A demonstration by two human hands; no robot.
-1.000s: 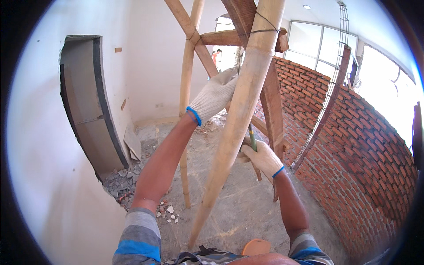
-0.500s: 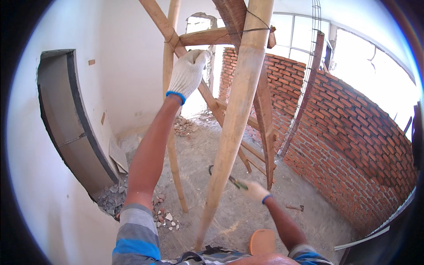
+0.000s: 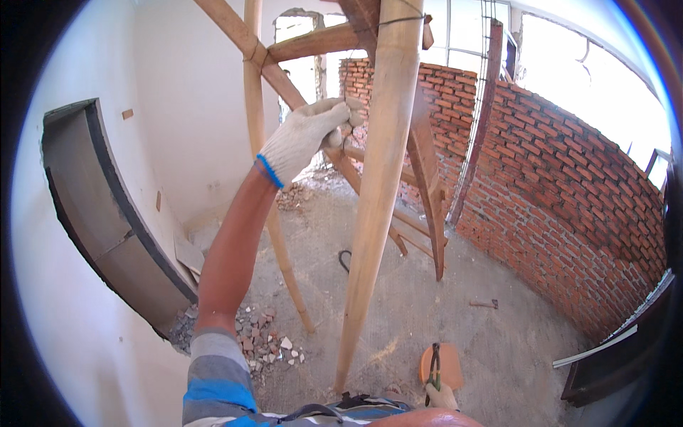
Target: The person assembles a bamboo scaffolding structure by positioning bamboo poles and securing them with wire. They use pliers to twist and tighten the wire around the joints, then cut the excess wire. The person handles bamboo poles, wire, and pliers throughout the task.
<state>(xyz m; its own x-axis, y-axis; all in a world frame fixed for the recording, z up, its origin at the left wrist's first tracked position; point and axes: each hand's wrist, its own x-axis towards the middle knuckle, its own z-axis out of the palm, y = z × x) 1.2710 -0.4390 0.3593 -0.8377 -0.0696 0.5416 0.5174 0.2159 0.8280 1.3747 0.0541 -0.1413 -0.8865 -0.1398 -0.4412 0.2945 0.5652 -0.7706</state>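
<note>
Pinching: the left hand [image 3: 307, 135], in a white knit glove with a blue cuff, has its fingertips [image 3: 340, 132] pressed together on a thin tie wire [image 3: 344, 85].
Wire axis: near vertical, running up from the fingertips toward the lashed joint overhead; very thin, its upper end hard to follow.
Wire place: just left of the thick bamboo pole [image 3: 377, 199], in front of the diagonal timber brace [image 3: 270, 60].
Pole axis: long and leaning, foot on the concrete floor [image 3: 441, 306] near the person, top tilting up and slightly right, out of the picture.
Right hand: low at the bottom edge, right hand [image 3: 441, 395] gloved; it seems to grip green-handled pliers [image 3: 434, 366] pointing up, though I cannot tell how tightly.
Around: thinner bamboo upright [image 3: 260, 164] at left, curved red brick wall [image 3: 569, 206] at right, brick rubble [image 3: 267, 341] by the white wall, a hammer [image 3: 484, 304] lying on the floor.
</note>
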